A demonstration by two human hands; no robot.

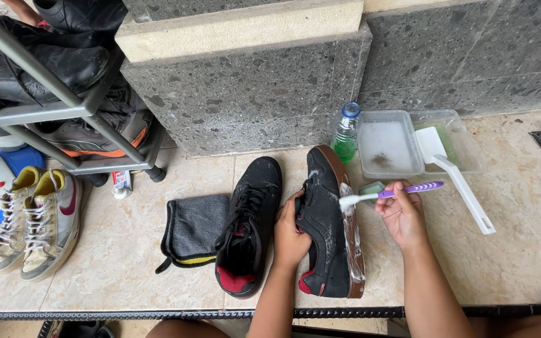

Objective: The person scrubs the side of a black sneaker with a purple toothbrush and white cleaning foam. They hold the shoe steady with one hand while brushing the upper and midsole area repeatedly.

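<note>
Your left hand (290, 233) grips the black shoe (327, 231) with its fingers clenched over the upper, and it holds the shoe tilted on its side on the tile floor (126, 250), so the brown sole (350, 238) faces right. Your right hand (402, 213) has its fingers closed around the purple toothbrush (386, 194), and the bristles touch the foamy sole edge near the toe end. I think the shoe can slip, because the sole is wet with foam and only one hand keeps it tilted; if your grip loosens, it may fall against the second shoe (248, 231) just beside it. Foam can also run down to the floor and reach the dark cloth (192, 231) near that shoe. Your right elbow works close to the containers, so a wide stroke may knock the bottle (346, 134), which stands upright and has green liquid in its lower part. The clear tray (388, 147) next to it holds cloudy water with some dark dirt at the bottom. A second tray (464, 147) behind it shows something green inside, and a white brush (452, 169) lies across its rim.
</note>
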